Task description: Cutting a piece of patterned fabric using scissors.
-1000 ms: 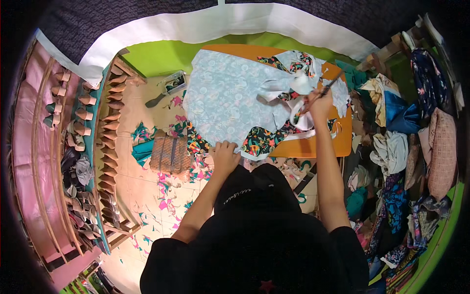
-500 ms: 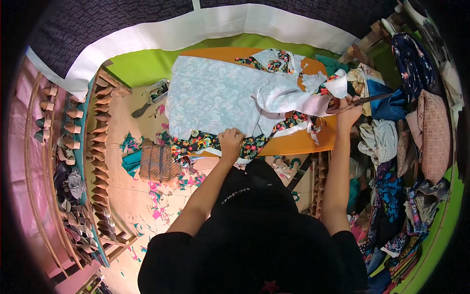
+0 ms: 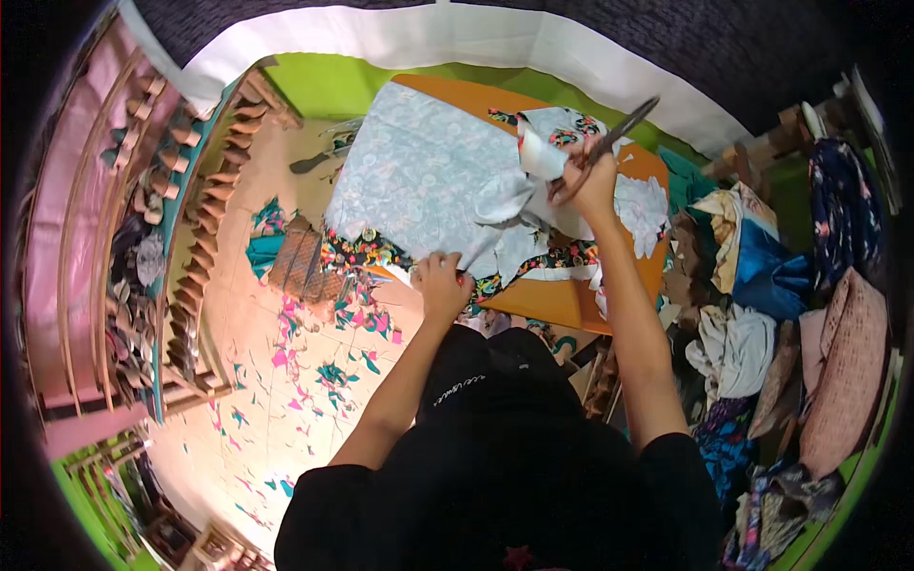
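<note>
A large piece of floral fabric (image 3: 424, 157), pale underside up, covers most of an orange-topped table (image 3: 547, 305). Its black, brightly flowered face shows along the near edge. My left hand (image 3: 443, 283) is closed on that near edge with its fingers curled. Over the right part of the cloth, my right hand (image 3: 592, 186) is closed round a pair of dark scissors (image 3: 628, 126), whose blades point away to the far right. Beside the right hand a pale flap of the fabric (image 3: 540, 157) curls up. Whether the right fingers also pinch it is hidden.
Cut scraps (image 3: 338, 376) litter the floor at left, near a brown woven bag (image 3: 307, 266). A rack of wooden shoe lasts (image 3: 205, 228) stands farther left. Piled cloth (image 3: 733, 347) and a pinkish cushion (image 3: 843, 381) crowd the right side.
My right hand has moved left over the cloth, and the scissors have swung from pointing right to pointing far right. My left hand stays on the near edge. The whole view has turned somewhat.
</note>
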### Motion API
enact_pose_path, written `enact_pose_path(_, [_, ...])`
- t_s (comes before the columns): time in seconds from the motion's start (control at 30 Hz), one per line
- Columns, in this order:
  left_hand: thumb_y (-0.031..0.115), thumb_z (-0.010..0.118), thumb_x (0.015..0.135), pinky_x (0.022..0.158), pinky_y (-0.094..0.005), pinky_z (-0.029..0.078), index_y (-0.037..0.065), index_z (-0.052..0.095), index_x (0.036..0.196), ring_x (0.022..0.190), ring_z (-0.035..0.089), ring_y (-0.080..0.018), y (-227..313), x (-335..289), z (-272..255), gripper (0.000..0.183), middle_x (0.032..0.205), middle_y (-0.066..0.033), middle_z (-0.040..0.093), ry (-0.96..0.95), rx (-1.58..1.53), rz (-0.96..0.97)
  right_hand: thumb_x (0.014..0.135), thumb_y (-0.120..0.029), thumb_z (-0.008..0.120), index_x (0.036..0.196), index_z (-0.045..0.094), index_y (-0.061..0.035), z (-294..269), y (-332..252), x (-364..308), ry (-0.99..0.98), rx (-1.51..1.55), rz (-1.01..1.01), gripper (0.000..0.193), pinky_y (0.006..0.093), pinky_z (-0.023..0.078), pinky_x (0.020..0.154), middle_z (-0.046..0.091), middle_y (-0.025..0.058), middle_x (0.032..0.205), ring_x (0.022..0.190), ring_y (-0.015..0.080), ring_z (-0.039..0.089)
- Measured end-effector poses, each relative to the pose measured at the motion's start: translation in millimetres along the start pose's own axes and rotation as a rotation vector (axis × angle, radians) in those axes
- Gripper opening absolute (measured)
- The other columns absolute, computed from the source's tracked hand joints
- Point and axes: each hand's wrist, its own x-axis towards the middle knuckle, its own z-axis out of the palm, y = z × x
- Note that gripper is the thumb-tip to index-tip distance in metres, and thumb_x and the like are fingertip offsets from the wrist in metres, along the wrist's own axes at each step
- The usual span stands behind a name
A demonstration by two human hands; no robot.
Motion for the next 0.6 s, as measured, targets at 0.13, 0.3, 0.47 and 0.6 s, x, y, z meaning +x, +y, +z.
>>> enact_pose_path(0.13, [0.015, 0.061, 0.058, 0.082, -0.0475, 0.024, 0.016, 0.053, 0.101, 0.105, 0.035, -0.0253, 32, 13, -2, 0.044, 0.108, -0.0084, 0.044, 0.021, -0.257, 0.085, 0.065, 0.006, 0.051, 0.078, 0.033, -0.0052, 17, -49, 44, -0.09, 0.092, -0.147, 0.024, 0.0245, 0.041, 0.058, 0.049, 0.0063, 0.068, 0.062, 0.0119, 0.047])
enact_pose_path(0.3, [0.004, 0.056, 0.059, 0.084, -0.0536, 0.019, 0.023, 0.058, 0.093, 0.109, 0.033, -0.0255, 45, 24, 21, 0.039, 0.111, -0.0034, 0.045, 0.033, -0.073, 0.044, 0.065, 0.005, 0.051, 0.081, 0.034, -0.0032, 21, -89, 75, -0.105, 0.144, -0.196, 0.025, 0.0246, 0.044, 0.055, 0.052, 0.0074, 0.07, 0.063, 0.0108, 0.05])
enact_pose_path(0.47, [-0.001, 0.049, 0.06, 0.08, -0.0547, 0.02, 0.024, 0.063, 0.085, 0.104, 0.038, -0.0252, 51, 16, 15, 0.038, 0.108, 0.0017, 0.049, 0.298, -0.161, 0.043, 0.061, 0.005, 0.053, 0.082, 0.037, -0.0026, 5, -58, 70, -0.099, -0.023, -0.169, 0.027, 0.0244, 0.042, 0.053, 0.051, 0.0053, 0.069, 0.061, 0.0121, 0.049])
enact_pose_path(0.6, [-0.006, 0.056, 0.052, 0.068, -0.0332, 0.037, 0.014, 0.065, 0.08, 0.084, 0.05, -0.0194, 26, 6, 3, 0.035, 0.09, -0.0018, 0.054, 0.212, -0.311, -0.051, 0.063, 0.004, 0.051, 0.078, 0.039, -0.0035, -37, -8, 44, -0.098, 0.11, -0.06, 0.021, 0.0238, 0.04, 0.057, 0.048, 0.0046, 0.067, 0.063, 0.0113, 0.047])
